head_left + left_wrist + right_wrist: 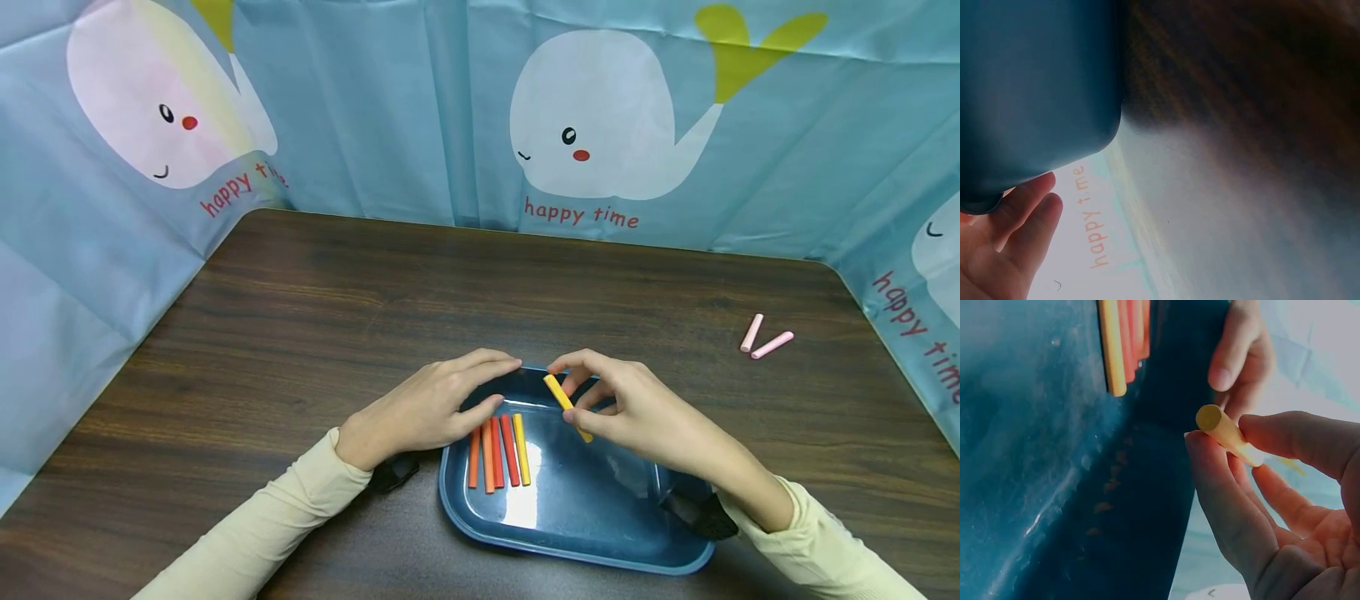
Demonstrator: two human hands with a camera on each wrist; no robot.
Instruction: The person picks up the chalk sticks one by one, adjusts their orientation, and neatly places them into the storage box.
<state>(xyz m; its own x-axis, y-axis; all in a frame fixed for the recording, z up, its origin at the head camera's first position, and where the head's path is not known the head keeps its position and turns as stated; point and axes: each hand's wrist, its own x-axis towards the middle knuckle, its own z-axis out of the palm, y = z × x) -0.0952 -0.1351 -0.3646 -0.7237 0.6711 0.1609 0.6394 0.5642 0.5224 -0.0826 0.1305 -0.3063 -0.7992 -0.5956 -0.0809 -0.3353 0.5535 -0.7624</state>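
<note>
A yellow chalk stick [567, 407] is pinched between the thumb and fingertips of my right hand [637, 408], tilted over the far part of a blue tray [577, 556]. In the right wrist view its round end [1209, 417] faces the camera. At the tray's far left corner, my left hand [438, 412] lies over the rim with fingers extended and thumb reaching over the inside. The left wrist view shows fingers [1032, 228] by the tray's outer wall. Several orange and red chalk sticks [489, 457] lie side by side in the tray's left part, with another yellow stick [522, 450] at the row's right end.
Two pink chalk sticks [762, 337] lie on the dark wooden table [360, 292], right of and beyond the tray. A light blue cloth with whales [480, 125] hangs around the table's back and sides. Dark straps sit at both wrists.
</note>
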